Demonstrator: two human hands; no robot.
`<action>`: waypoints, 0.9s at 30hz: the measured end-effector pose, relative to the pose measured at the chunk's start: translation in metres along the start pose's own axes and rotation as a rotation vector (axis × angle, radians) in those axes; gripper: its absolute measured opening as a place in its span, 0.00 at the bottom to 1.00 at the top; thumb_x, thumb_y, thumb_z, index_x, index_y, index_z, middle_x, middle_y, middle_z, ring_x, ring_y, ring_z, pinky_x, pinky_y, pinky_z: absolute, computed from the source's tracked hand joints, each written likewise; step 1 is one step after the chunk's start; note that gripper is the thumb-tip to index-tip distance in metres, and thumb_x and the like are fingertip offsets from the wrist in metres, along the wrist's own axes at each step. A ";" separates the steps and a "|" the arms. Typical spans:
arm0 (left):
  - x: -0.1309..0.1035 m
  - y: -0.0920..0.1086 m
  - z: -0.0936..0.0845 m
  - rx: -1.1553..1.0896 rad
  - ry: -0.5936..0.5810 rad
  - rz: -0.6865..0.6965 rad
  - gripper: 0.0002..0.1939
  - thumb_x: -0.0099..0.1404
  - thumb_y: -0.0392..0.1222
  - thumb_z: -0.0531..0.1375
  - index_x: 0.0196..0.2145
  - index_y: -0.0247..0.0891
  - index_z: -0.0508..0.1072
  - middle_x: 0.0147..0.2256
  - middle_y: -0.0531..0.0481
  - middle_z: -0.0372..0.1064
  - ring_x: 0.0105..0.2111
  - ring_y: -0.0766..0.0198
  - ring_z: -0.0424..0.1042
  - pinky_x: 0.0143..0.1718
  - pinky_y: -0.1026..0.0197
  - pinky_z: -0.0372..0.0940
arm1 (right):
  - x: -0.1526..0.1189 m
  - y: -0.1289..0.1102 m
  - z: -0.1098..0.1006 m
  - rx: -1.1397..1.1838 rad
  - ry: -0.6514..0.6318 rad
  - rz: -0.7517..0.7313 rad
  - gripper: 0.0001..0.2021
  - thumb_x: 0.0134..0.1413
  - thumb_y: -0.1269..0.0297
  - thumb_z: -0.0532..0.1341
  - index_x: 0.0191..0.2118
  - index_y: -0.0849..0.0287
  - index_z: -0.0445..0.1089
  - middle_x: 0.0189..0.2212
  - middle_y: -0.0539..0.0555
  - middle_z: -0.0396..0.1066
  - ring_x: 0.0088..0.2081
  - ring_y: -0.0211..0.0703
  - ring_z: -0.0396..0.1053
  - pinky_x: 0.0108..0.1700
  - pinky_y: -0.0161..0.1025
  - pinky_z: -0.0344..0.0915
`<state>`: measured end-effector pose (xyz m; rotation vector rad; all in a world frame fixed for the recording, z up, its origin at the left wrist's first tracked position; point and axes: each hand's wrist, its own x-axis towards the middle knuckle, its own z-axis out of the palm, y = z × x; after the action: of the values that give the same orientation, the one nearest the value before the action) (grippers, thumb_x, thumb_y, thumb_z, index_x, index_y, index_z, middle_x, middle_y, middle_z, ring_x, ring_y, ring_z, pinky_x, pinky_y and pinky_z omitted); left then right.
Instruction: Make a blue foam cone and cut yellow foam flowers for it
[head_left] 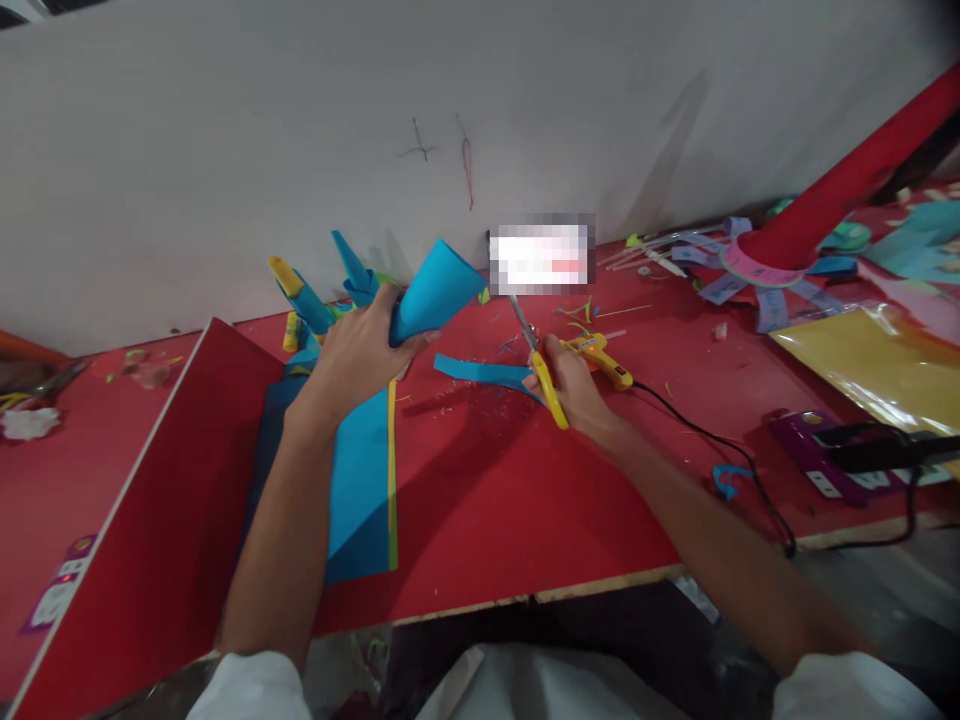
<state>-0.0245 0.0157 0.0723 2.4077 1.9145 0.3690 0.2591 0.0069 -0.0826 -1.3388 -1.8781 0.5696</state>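
My left hand (364,340) is wrapped round a blue rolled paper cone (437,290), its wide end tilted up to the right. In my right hand (574,385) are scissors (550,390) with yellow handles, blades pointing up and away from me. A curved blue paper strip (480,370) reaches the fingers of my right hand; whether they touch it I cannot tell. Just beyond that hand lies a yellow glue gun (600,358). Under my left forearm is a stack of blue sheets (364,480) with yellow and green edges showing.
A red divider (172,480) stands at the left. Blue paper shapes (307,300) and a glue stick (291,332) are behind my left hand. Toward the right are a black cord (697,430), a purple power strip (817,455), yellow sheets (885,370) and a red tube (847,190).
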 end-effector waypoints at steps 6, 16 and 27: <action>-0.001 -0.002 0.002 -0.026 -0.039 0.051 0.38 0.72 0.59 0.59 0.71 0.37 0.58 0.55 0.32 0.77 0.53 0.33 0.80 0.52 0.39 0.74 | 0.002 -0.004 -0.006 0.012 0.017 -0.011 0.21 0.60 0.38 0.63 0.36 0.51 0.60 0.25 0.50 0.67 0.26 0.47 0.66 0.31 0.42 0.57; -0.003 -0.007 0.006 -0.056 -0.050 0.137 0.38 0.71 0.48 0.59 0.74 0.42 0.55 0.60 0.34 0.75 0.52 0.38 0.81 0.49 0.44 0.75 | -0.001 -0.006 -0.008 -0.068 0.028 -0.024 0.22 0.57 0.38 0.65 0.36 0.51 0.60 0.25 0.49 0.66 0.27 0.49 0.65 0.32 0.42 0.52; 0.000 -0.003 0.008 -0.003 -0.003 0.076 0.36 0.71 0.47 0.58 0.73 0.40 0.57 0.64 0.33 0.72 0.57 0.35 0.78 0.56 0.40 0.73 | -0.001 -0.005 -0.007 -0.064 0.036 -0.020 0.21 0.58 0.40 0.65 0.37 0.52 0.64 0.27 0.52 0.69 0.29 0.50 0.67 0.33 0.42 0.54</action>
<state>-0.0255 0.0168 0.0642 2.4826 1.8245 0.3709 0.2617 0.0034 -0.0745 -1.3614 -1.8926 0.4761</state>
